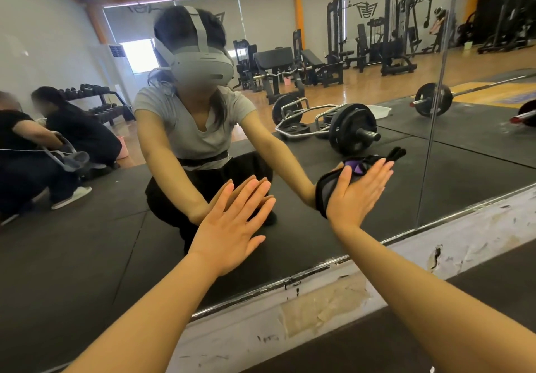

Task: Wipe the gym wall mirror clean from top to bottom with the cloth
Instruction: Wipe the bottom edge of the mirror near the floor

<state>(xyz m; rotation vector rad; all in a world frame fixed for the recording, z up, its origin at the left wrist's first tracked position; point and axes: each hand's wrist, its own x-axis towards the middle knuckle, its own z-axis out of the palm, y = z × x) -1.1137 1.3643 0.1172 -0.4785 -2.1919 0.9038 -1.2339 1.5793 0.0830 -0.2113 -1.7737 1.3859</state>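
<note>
arms: 2, bare, no sleeves | mirror reflection: grey headset, grey short-sleeved top, black trousers

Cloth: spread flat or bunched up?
Bunched. The cloth sits folded under the flat right hand, pressed on the mirror.

No legible text, number or brand is showing anywhere; a dark emblem on the window blind (367,10) reflected in the mirror (478,146) is appearing (purely graphic, unreadable).

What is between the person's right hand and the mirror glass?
In the head view, a dark grey cloth with a purple patch lies flat between the right hand and the large gym wall mirror; straight fingers press it against the glass.
</note>
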